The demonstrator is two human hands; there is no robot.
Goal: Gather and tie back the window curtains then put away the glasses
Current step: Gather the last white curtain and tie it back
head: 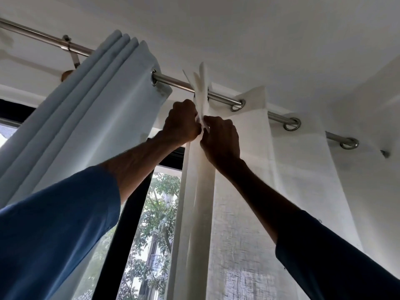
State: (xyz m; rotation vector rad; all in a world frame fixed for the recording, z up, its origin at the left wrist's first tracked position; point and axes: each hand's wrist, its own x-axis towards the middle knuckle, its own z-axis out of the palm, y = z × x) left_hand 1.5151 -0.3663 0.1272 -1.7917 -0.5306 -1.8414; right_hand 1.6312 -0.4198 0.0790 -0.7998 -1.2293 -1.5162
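Fingers (209, 123) of the right hand (220, 138) and left hand (181, 123) pinch the gathered top folds of the white curtain (200, 169) between them, just under the rod (173, 82). Best to keep the folds stacked evenly while sliding the eyelets (238, 106) together; the blue curtain (91, 118) hangs bunched to the left.

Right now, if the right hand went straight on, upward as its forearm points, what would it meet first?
The right hand pinches the gathered folds of the white sheer curtain. Going on up, it would probably meet the metal curtain rod next, though depth is unclear.
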